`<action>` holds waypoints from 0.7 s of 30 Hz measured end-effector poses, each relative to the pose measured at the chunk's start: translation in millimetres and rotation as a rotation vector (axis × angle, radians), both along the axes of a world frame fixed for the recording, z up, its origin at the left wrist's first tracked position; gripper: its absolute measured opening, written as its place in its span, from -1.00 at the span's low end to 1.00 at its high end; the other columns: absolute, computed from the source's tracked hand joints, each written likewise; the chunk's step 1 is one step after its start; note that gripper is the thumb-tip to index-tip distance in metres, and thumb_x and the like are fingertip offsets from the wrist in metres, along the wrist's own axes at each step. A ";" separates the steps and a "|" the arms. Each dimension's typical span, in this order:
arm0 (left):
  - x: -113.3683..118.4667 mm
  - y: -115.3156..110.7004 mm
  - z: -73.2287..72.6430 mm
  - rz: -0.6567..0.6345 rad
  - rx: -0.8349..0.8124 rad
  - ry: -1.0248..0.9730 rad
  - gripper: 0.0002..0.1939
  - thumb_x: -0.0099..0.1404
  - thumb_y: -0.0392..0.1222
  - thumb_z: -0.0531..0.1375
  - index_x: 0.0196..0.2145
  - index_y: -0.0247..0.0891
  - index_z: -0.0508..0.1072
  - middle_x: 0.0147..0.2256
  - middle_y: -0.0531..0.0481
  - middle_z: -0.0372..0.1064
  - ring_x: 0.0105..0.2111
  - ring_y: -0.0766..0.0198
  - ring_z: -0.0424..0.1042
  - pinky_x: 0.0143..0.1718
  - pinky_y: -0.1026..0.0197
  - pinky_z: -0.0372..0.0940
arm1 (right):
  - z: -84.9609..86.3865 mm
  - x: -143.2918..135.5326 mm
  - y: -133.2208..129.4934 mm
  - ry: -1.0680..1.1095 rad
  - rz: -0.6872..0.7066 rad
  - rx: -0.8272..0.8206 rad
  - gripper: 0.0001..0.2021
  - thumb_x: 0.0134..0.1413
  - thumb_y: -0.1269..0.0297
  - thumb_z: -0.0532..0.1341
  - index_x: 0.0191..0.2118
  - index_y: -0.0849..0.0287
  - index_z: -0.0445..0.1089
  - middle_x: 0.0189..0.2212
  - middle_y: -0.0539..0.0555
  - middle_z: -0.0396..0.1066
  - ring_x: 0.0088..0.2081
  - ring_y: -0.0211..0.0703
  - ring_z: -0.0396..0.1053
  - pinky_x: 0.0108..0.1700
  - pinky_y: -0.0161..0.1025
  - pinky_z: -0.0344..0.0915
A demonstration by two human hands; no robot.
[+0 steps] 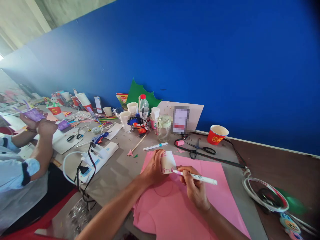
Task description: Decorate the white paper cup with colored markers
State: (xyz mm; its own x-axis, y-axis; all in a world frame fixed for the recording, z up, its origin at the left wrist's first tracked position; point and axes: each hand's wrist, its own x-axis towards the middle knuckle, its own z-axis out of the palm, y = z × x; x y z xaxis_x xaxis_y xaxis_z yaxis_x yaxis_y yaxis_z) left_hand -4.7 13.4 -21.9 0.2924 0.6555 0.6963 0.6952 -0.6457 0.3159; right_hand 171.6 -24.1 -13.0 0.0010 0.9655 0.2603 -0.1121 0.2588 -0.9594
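My left hand (154,168) is wrapped round the left side of a white paper cup (168,160), which has pink marks along its edges. A white marker (203,179) is pinched in my right hand (193,186), its pink tip touching or very close to the marks on the cup. Under both hands lie large pink paper sheets (180,213), with a faint curved line drawn on them. Behind the cup rests another white marker (155,146) with a blue band.
Black scissors (197,148), a red cup (217,135), a glass jar (164,129) and a bottle (144,106) stand or lie behind. A power strip (100,161) and glue gun (100,137) are left. A person (22,166) works at far left. Coiled cable (265,194) lies right.
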 end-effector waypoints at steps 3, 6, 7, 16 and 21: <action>-0.3 -0.9 0.8 -0.003 -0.016 0.009 -0.37 0.15 -0.25 0.17 0.15 -0.32 0.04 -0.08 -0.27 0.32 -0.10 -0.02 0.41 -0.09 -0.03 0.39 | 1.1 0.3 0.0 -0.003 0.013 0.006 -0.63 0.22 -0.03 0.12 -0.36 0.16 0.45 -0.58 -0.01 0.28 -0.58 -0.28 0.17 -0.56 -0.34 0.15; 0.2 -1.7 1.2 0.004 -0.027 -0.005 -0.39 0.16 -0.25 0.15 0.14 -0.34 0.06 -0.07 -0.27 0.31 -0.09 -0.04 0.41 -0.08 -0.04 0.39 | 1.3 0.2 -0.5 -0.016 0.018 0.000 -0.64 0.24 -0.02 0.11 -0.35 0.16 0.45 -0.58 -0.02 0.26 -0.58 -0.28 0.16 -0.56 -0.33 0.15; 0.5 -1.9 1.2 0.005 -0.030 -0.012 -0.39 0.16 -0.24 0.16 0.14 -0.34 0.07 -0.07 -0.27 0.31 -0.08 -0.04 0.41 -0.08 -0.04 0.39 | 1.1 0.0 -0.7 -0.020 0.015 -0.004 -0.64 0.24 -0.02 0.11 -0.35 0.16 0.45 -0.59 -0.02 0.26 -0.58 -0.27 0.15 -0.56 -0.33 0.15; 0.7 0.2 -4.7 0.008 -0.045 -0.025 -0.35 0.13 -0.23 0.20 0.14 -0.29 0.05 -0.08 -0.26 0.32 -0.08 -0.01 0.40 -0.07 -0.04 0.37 | 0.7 -0.2 -0.5 -0.036 0.011 0.003 -0.67 0.25 -0.02 0.11 -0.35 0.08 0.44 -0.58 0.01 0.27 -0.58 -0.22 0.14 -0.59 -0.27 0.14; 0.8 1.1 -6.4 0.020 -0.026 -0.005 -0.32 0.13 -0.25 0.19 0.16 -0.28 0.01 -0.07 -0.26 0.29 -0.07 -0.01 0.39 -0.07 -0.05 0.37 | 5.3 1.0 -0.7 -0.087 0.024 0.081 -0.66 0.26 0.00 0.09 -0.34 0.11 0.45 -0.59 -0.01 0.26 -0.58 -0.24 0.13 -0.57 -0.28 0.15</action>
State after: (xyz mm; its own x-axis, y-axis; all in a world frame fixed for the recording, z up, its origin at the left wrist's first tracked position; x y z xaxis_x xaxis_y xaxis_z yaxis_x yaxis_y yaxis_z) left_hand -3.9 14.5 -28.2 0.2756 0.6788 0.6806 0.7061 -0.6234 0.3358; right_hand 172.6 -24.8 -7.8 -0.0478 0.9409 0.3353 -0.0367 0.3338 -0.9419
